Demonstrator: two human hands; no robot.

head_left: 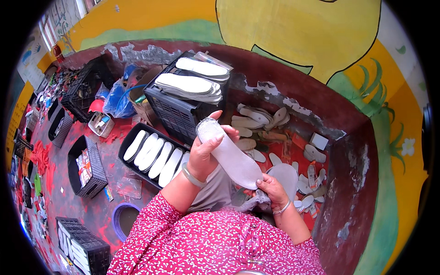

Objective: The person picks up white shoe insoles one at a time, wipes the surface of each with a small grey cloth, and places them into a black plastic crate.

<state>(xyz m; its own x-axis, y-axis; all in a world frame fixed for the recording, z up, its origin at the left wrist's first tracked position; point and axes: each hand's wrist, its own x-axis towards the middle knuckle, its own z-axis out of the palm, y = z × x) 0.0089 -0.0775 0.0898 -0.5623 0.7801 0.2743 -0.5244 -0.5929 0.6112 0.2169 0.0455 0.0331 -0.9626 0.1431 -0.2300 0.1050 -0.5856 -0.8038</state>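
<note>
A pale shoe insole (233, 159) slants between my two hands, its broad flat face up. My left hand (204, 153) is closed round the upper-left end, which has a rough, frayed-looking edge; the thumb lies over the face. At the lower-right end, my right hand (274, 189) pinches the insole with the thumb on top. Just under the right hand hangs a grey, fuzzy piece of material (260, 200); whether the hand also grips it is unclear. Behind that hand, another pale insole-like shape (285, 176) shows in part.
A black crate (172, 114) bears stacked white insoles (185, 86). Before it, a long black bin (140, 171) holds a row of insoles. Loose insoles (256, 117) lie by the peeling wall. At left are a checkered basket (94, 176), a purple bucket (115, 222) and another crate (98, 250).
</note>
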